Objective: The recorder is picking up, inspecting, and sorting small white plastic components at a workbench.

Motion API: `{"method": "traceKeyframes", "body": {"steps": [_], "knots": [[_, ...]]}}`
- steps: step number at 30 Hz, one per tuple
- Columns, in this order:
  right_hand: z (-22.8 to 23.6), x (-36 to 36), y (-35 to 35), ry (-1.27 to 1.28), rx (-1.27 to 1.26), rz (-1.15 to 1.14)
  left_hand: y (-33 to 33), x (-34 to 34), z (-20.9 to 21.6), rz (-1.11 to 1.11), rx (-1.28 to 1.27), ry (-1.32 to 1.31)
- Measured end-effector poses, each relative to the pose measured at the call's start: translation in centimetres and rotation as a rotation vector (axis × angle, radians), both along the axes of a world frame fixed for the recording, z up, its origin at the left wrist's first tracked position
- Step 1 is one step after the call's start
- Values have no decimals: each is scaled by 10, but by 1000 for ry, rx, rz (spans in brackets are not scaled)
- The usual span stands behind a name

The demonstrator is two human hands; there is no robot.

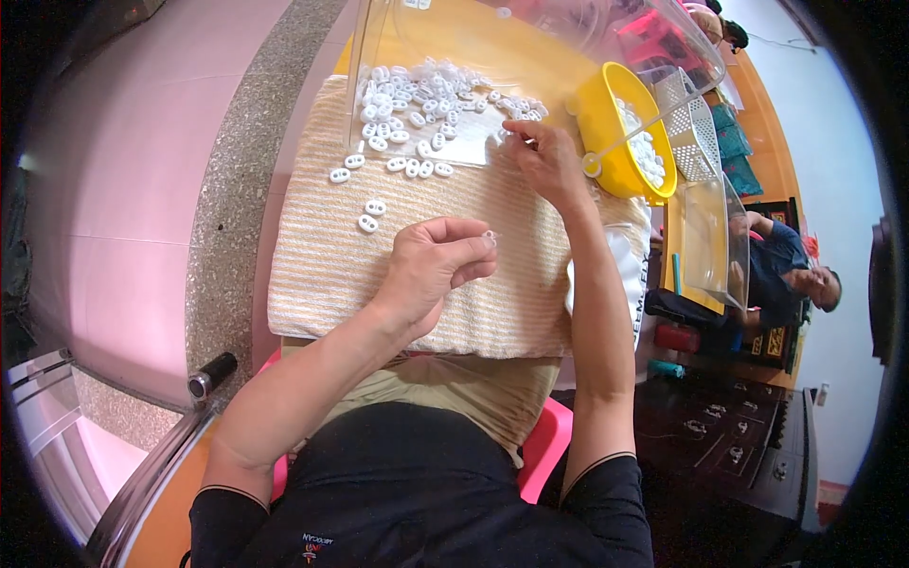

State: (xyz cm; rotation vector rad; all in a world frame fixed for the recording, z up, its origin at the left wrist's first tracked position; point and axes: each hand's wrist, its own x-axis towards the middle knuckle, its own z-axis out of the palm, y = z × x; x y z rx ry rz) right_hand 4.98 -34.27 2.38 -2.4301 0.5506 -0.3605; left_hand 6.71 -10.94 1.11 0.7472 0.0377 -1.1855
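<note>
Left hand (pixel 428 267) pinched a small clear piece (pixel 490 239); right hand (pixel 549 163) grip was unclear.
Seemed unfinished: many white pieces (pixel 431 102) lay loose, yellow basket (pixel 598 115) partly filled.

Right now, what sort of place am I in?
Probably a small indoor workroom: white two-hole pieces lie heaped near a yellow plastic basket, and another person is off to the right.
</note>
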Motion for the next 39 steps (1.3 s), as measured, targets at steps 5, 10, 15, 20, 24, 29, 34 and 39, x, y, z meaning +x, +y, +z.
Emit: {"method": "traceKeyframes", "body": {"steps": [5, 10, 15, 20, 24, 29, 34, 39], "knots": [[-2, 3, -6, 1, -97, 110, -1, 0, 0, 3, 4, 3], [4, 18, -6, -21, -305, 115, 0, 1, -1, 3, 0, 7], [1, 42, -5, 8, -310, 72, 0, 0, -1, 4, 5, 18], [2, 59, -1, 203, -342, -23, 0, 1, 0, 7, 7, 14], [-5, 63, -13, 222, -270, 55, 0, 3, 2, 2, -3, 15], [-6, 62, -12, 86, -269, 118, 0, 2, 4, 0, 3, 6], [-4, 69, -5, 142, -244, 111, 0, 2, 1, -3, 4, 10], [-1, 69, -8, 190, -207, 124, 0, 1, 2, -3, 3, 9]]}}
